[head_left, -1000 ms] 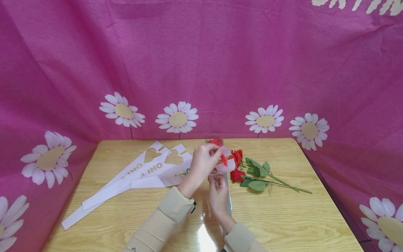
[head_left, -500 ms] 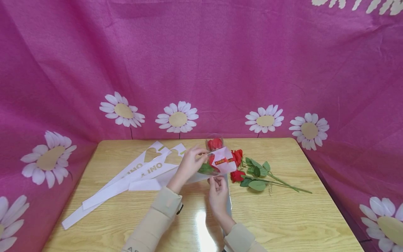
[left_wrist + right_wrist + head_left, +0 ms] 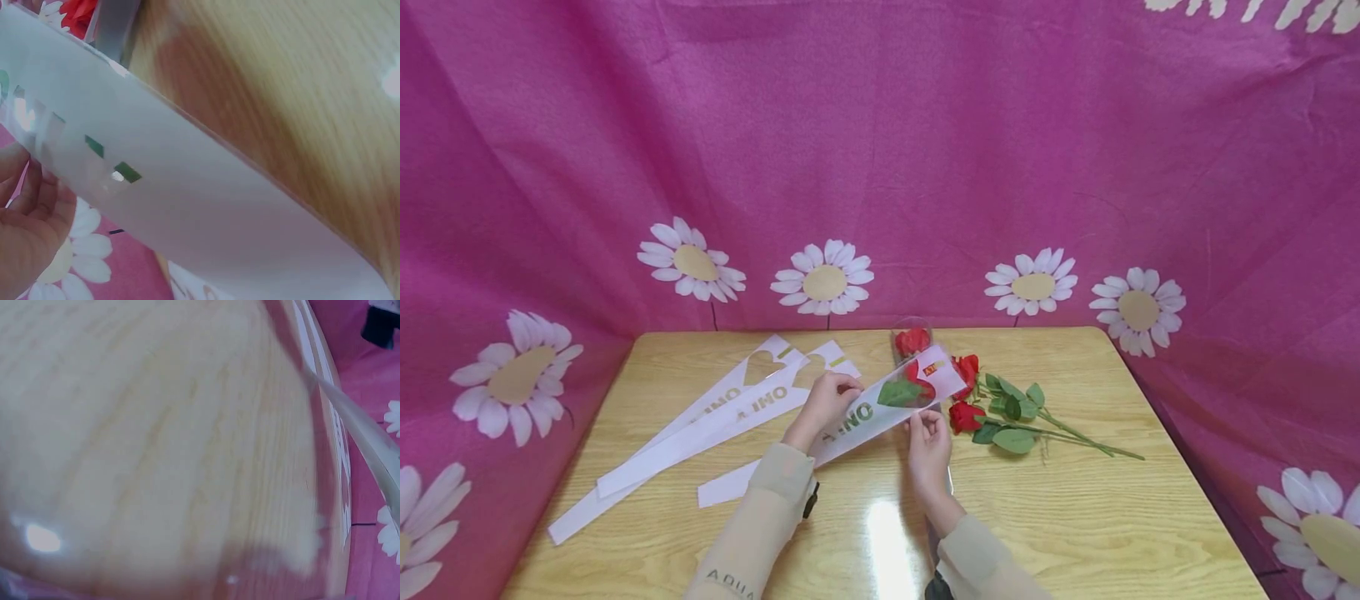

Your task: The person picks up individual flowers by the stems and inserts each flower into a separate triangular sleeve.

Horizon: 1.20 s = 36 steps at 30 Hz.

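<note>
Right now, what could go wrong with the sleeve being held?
The sleeve overlaps the farther loose rose in the head view, so lowering it might crush that bloom. The other wrapped rose has its bloom near the far edge of the table; a nudge could push it over.

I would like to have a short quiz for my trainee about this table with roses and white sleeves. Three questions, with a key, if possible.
1. How many unwrapped roses lie on the table, right of the hands?
2. True or false: the left hand holds a loose stem.
3. What shows through the clear window of the held sleeve?
A) a white daisy
B) a red rose and green leaf
C) a bare stem

Key: 1. Two. 2. False; it holds the sleeve's edge. 3. B.
</note>
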Motion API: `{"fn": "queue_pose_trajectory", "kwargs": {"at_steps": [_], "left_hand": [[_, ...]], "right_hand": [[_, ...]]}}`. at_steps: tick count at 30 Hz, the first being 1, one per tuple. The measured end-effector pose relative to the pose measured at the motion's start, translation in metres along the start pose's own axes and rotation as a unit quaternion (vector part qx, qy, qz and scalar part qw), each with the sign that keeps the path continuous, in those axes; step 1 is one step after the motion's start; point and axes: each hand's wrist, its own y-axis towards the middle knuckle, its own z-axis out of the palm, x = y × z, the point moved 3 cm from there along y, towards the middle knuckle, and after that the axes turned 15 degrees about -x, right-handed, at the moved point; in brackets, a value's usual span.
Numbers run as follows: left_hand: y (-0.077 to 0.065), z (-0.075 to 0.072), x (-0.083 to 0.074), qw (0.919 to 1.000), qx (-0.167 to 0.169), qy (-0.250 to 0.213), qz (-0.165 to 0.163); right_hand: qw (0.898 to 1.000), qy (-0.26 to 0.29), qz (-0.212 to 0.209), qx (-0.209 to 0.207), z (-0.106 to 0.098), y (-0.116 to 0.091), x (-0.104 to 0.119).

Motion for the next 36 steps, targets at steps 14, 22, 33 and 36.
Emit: {"fn": "queue_pose_trajectory", "kwargs": {"at_steps": [14,22,33,36], "left_hand": [[0.005,0.019,0.022,0.9930,-0.071,-0.076,-0.055],[0.030,0.092,0.144,0.9764,-0.086,-0.181,-0.080],[0.029,0.120,0.168,0.9414,-0.111,-0.258,-0.186],[0.036,0.138,0.189,0.9368,-0.116,-0.273,-0.185]], "right_hand": [[0.999,-0.026,0.019,0.006,0.027,0.030,-0.005],[0.991,-0.087,0.029,0.101,0.038,0.038,-0.014],[0.957,-0.201,0.044,0.206,0.050,0.063,-0.020],[0.948,-0.221,0.039,0.224,0.053,0.066,-0.018]]}}
